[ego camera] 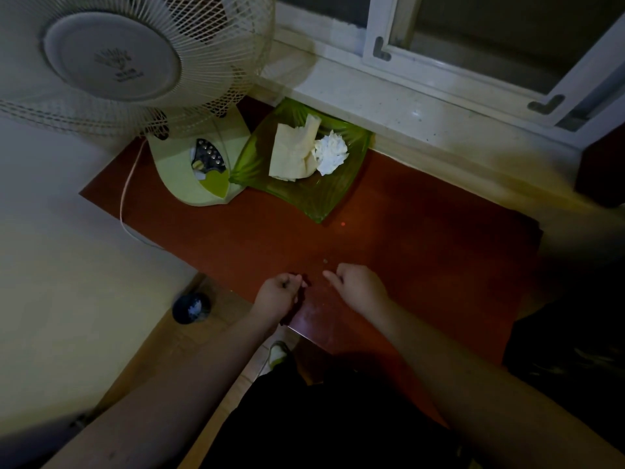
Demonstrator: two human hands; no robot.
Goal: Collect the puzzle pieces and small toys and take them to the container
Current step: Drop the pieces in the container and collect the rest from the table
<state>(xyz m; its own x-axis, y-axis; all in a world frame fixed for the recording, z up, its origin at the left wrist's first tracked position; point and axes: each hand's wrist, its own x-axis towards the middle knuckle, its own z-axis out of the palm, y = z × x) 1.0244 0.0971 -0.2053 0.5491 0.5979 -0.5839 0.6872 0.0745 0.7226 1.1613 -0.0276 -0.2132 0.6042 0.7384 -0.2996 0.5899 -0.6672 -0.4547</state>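
Pretty dim shot, so bear with me. Two bare hands are hovering low over the near edge of one reddish-brown table (pixel 422 231). The left hand (pixel 279 292) is curling into a loose fist with something small and dark poking out by the fingertips, but it's too murky to say what it is or whether it's really being pinched. The right hand (pixel 355 286) is sitting just beside it, fingers curled under with one finger pointing toward the left hand; can't tell if it's holding anything. One tiny speck (pixel 325 261) is lying on the table just beyond the right hand, too small to identify. No puzzle pieces or toys are showing clearly anywhere.

Farther back, one green leaf-shaped dish (pixel 324 201) is sitting against the window ledge (pixel 422 113), carrying two things: one folded beige paper (pixel 292 154) and one crumpled white tissue (pixel 330 154), touching each other. One pale green desk fan (pixel 135 62) is standing at the table's far left corner, its base touching the dish, with one cord (pixel 124 198) trailing off the edge. One dark round object (pixel 191 308) is lying on the floor to the left.
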